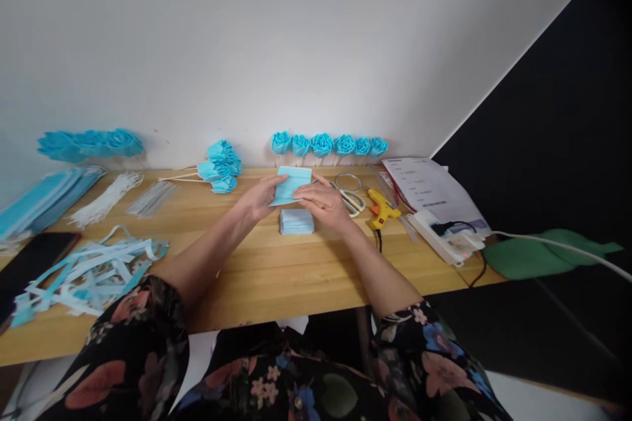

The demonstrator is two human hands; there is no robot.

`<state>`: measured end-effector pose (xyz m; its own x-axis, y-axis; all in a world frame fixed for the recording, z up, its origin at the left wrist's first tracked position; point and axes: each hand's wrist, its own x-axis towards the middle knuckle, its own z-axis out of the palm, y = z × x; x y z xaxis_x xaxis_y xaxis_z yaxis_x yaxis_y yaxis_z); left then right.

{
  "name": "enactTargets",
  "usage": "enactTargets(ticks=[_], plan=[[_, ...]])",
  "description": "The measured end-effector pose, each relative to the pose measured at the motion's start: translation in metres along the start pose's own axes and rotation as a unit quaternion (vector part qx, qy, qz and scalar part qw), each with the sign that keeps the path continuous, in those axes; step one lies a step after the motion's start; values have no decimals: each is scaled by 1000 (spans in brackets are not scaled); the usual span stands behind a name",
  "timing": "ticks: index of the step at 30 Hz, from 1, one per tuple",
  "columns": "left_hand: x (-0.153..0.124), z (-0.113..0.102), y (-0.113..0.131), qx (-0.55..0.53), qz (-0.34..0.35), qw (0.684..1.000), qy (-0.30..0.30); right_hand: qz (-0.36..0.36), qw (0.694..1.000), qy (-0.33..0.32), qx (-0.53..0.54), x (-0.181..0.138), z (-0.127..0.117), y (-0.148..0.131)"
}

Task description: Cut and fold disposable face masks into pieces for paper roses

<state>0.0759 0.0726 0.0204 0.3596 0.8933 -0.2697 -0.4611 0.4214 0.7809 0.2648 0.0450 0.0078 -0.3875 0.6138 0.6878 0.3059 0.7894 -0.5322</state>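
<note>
A light blue square of mask fabric (pixel 292 184) is held between both hands above the wooden table (pixel 266 276). My left hand (pixel 260 198) pinches its left edge. My right hand (pixel 323 204) grips its right edge with the fingers closed over it. Directly below the hands lies a small stack of the same blue squares (pixel 297 222).
A row of blue fabric roses (pixel 330 144) leans on the wall, with more roses on sticks (pixel 221 168) and another bunch (pixel 91 143) to the left. Scissors (pixel 351 198), a yellow glue gun (pixel 382 208), a power strip (pixel 447 240), papers (pixel 427 187), cut mask strips (pixel 89 273), elastic loops (pixel 106 200) and stacked masks (pixel 42 200) lie around.
</note>
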Motion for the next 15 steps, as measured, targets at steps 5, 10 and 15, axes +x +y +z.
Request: enactTargets(ticks=[5,10,15], plan=[[3,-5,2,1,63,998,22,12,1000,6,-21,-1,4,0],[-3,1,-6,-8,100,995,11,95,989,114,-10,-3,7,1],[-10,11,-10,-37,123,992,17,171,963,200,60,0,4,3]])
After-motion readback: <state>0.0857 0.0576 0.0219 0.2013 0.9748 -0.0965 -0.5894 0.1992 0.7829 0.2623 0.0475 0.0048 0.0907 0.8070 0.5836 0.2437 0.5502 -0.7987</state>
